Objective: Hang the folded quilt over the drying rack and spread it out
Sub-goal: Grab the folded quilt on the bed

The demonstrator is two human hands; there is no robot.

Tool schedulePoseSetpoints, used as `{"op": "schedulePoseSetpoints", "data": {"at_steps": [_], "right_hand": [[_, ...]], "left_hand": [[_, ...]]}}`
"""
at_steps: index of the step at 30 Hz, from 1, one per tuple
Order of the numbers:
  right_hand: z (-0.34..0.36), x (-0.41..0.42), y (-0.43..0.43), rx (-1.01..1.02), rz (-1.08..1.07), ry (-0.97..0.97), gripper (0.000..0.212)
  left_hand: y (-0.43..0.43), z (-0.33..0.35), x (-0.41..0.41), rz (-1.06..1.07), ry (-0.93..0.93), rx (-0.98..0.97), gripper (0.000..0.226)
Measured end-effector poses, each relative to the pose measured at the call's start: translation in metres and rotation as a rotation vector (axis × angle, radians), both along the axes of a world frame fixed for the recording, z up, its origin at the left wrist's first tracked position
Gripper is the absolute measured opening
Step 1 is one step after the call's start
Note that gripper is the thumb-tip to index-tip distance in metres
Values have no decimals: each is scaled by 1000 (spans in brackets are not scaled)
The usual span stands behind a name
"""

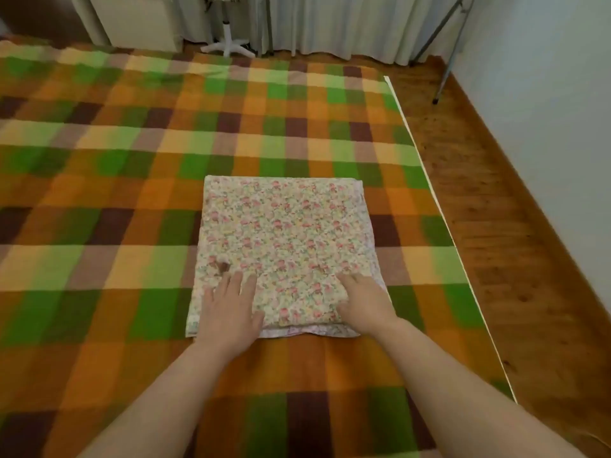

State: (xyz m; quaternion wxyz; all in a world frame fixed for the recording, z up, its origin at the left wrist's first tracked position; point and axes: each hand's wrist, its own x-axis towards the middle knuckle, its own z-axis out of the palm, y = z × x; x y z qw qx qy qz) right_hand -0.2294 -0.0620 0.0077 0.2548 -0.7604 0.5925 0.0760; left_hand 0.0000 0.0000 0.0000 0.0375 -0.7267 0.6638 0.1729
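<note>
The folded quilt (284,252), a square of small pink and green floral print, lies flat on a plaid blanket (115,160) of orange, green, brown and cream checks, a little right of the view's centre and toward six o'clock. Both hands rest on its near edge. The left hand (231,309) lies palm down with fingers spread flat on the near left corner, at about seven o'clock of the quilt, grasping nothing. The right hand (363,300) sits at about five o'clock of the quilt, its fingers bent down into the cloth, which puckers around them; whether it has actually caught a fold cannot be told. Nothing else lies on the blanket around the quilt. The blanket's right edge runs as a pale line from one o'clock to five o'clock, with wooden floor (479,209) beyond it and a pale wall (545,110) at three o'clock. At one o'clock, thin grey metal legs (444,82) stand on the floor near the wall's foot; what they belong to is cut off by the frame. At twelve o'clock hang light curtains (330,24), with a white stool base (228,44) in front of them and a white cabinet (132,21) at eleven o'clock.
</note>
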Motion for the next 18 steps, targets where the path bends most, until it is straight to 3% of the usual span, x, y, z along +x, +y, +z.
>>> {"op": "schedulePoseSetpoints", "data": {"at_steps": [4, 9, 14, 18], "right_hand": [[-64, 1, 6, -20, 96, 139, 60], [-122, 1, 10, -114, 177, 180, 69], [-168, -8, 6, -141, 275, 264, 106], [-188, -12, 3, -154, 308, 290, 126]], "left_hand": [[4, -59, -13, -10, -45, 69, 65], [5, -111, -19, -42, -77, 59, 60], [6, -154, -29, -60, -139, 59, 70], [6, -174, -24, -101, -165, 80, 98]]}}
